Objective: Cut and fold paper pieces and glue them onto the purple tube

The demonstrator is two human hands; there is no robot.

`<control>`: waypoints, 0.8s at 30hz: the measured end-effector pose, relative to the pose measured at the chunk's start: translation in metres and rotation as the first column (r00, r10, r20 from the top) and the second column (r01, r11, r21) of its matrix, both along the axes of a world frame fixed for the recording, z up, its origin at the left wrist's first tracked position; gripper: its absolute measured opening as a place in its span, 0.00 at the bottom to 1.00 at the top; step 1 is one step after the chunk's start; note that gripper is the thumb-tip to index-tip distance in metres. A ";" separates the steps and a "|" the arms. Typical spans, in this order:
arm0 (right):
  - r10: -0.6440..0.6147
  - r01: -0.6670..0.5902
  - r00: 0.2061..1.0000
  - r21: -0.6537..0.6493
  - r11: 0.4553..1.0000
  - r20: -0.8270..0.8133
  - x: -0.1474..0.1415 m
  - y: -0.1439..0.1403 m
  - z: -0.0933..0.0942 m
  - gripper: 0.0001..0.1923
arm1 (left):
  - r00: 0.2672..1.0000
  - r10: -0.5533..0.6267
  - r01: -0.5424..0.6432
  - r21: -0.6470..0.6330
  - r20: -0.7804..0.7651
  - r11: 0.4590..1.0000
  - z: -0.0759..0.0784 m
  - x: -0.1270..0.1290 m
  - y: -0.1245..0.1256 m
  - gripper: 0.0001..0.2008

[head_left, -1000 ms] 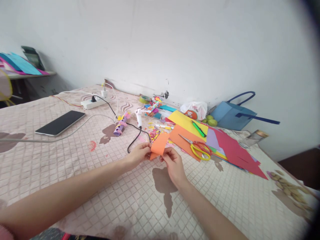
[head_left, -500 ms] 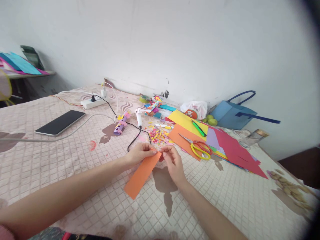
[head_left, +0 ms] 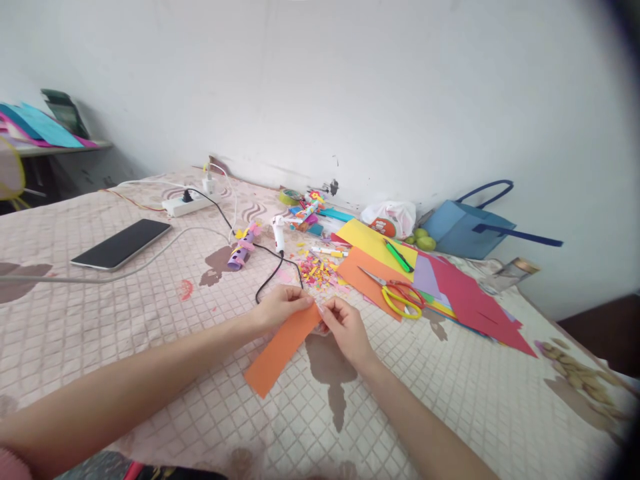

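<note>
An orange paper strip [head_left: 280, 355] slants over the patterned tablecloth, its long free end pointing toward me. My left hand [head_left: 284, 305] pinches its far end between thumb and fingers. At the same end, my right hand [head_left: 345, 325] has its thumb and fingertips closed together on the strip's corner; the exact grip is partly hidden. Just beyond the hands lie many tiny coloured paper scraps [head_left: 320, 272]. A white glue gun [head_left: 279, 235] with a black cord stands behind them, beside a purple paper roll [head_left: 241, 251] with pink and yellow trimmings.
Yellow-and-orange scissors [head_left: 397, 295] and a green craft knife [head_left: 399, 256] rest on coloured paper sheets [head_left: 465, 297] at the right. A blue bag [head_left: 467, 230] stands by the wall. To the left are a tablet-like device [head_left: 123, 244], a power strip [head_left: 187, 205] and trailing cables.
The strip's near end has shifted slightly left. Both hands stay at its far end, with small movements of the fingertips; the right fingers have closed in a little.
</note>
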State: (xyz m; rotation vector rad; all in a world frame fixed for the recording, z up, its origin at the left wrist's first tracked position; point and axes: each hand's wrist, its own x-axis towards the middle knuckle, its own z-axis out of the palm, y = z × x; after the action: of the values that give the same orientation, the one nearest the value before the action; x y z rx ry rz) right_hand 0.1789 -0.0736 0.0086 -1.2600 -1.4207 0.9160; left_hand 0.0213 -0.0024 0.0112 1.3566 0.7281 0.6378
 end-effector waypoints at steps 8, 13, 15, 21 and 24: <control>0.070 -0.078 0.993 -0.079 0.994 -0.100 0.003 0.002 -0.001 0.14 | 1.000 0.006 -0.007 -0.037 -0.019 0.999 0.011 -0.002 -0.002 0.22; 0.031 -0.036 0.997 -0.066 0.997 -0.072 0.003 0.003 -0.001 0.14 | 0.998 -0.028 0.019 -0.174 -0.049 0.985 0.009 -0.002 0.001 0.26; -0.008 0.008 1.000 0.020 1.000 0.020 0.003 0.002 0.000 0.12 | 0.992 -0.126 0.117 -0.321 -0.006 0.940 0.008 -0.002 0.003 0.28; -0.123 0.023 0.963 0.381 0.924 0.240 0.005 0.000 0.008 0.08 | 0.875 -0.405 0.483 -0.553 0.267 0.678 0.009 -0.006 0.001 0.23; -0.108 0.025 0.974 0.378 0.925 0.200 0.005 0.000 0.010 0.08 | 0.880 -0.350 0.473 -0.513 0.322 0.717 0.011 -0.005 -0.003 0.14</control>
State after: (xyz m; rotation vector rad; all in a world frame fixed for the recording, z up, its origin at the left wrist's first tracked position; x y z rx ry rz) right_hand 0.1838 -0.0738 0.0189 -1.1318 -1.6223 0.4378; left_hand 0.0161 -0.0050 0.0226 0.8173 0.3750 0.1526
